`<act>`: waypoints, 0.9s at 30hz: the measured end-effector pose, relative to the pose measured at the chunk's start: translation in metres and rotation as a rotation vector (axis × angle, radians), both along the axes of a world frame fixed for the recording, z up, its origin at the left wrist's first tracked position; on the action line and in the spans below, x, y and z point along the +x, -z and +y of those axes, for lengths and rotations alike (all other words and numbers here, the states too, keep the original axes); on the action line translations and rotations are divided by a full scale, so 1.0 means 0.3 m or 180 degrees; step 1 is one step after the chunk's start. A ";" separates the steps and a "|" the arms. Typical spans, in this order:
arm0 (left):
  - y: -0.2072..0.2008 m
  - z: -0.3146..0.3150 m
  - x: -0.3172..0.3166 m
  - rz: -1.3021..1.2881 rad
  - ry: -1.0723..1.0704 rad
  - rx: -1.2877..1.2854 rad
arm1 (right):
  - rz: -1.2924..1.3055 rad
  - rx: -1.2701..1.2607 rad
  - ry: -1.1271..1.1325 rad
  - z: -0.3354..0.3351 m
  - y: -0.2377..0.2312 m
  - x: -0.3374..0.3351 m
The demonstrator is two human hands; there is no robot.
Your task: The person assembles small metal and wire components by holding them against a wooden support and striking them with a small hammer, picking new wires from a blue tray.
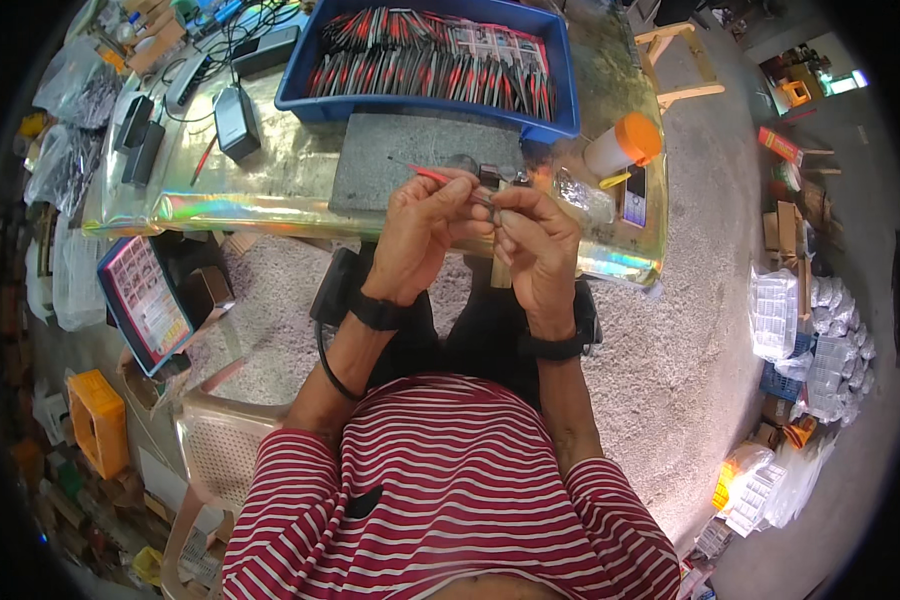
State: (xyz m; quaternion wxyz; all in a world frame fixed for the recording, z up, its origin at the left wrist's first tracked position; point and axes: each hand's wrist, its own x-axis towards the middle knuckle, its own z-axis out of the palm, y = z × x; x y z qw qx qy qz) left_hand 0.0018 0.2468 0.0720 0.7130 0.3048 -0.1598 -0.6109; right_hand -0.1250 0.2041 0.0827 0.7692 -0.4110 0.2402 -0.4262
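Observation:
Both hands meet over the near edge of a grey slab (370,160) on the table. My left hand (417,235) is closed, with a thin red stick-like tool (425,172) with a dark tip jutting out to the left from its fingers. The fingers of my right hand (540,245) are pinched together beside the left fingertips. What they pinch is too small to make out. Just beyond the fingertips stands a small dark metal piece (490,172), partly hidden by them.
A blue bin (288,92) of packed red-and-black cards stands behind the slab. To the right are an orange-lidded jar (615,148), a clear plastic bag (582,192) and a phone (634,195). Black adapters (235,122) and cables lie left. A plastic chair (220,450) stands at lower left.

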 end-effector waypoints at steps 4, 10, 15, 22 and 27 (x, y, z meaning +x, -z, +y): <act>0.003 0.011 -0.009 0.0247 0.0160 -0.0049 | -0.0086 0.0053 0.0075 0.003 0.002 -0.002; 0.000 0.031 -0.011 0.0337 0.0216 0.0046 | -0.0090 -0.0019 0.0007 0.019 -0.008 -0.010; -0.002 0.045 -0.005 0.0439 0.0310 -0.0027 | 0.0035 -0.0113 -0.0114 0.022 -0.020 -0.010; -0.018 0.055 0.010 0.0189 0.0357 0.0066 | 0.0207 -0.0112 -0.0228 0.020 -0.017 -0.018; -0.022 0.042 0.024 -0.0973 0.0126 -0.0036 | 0.0959 -0.0633 -0.0183 0.020 -0.034 -0.011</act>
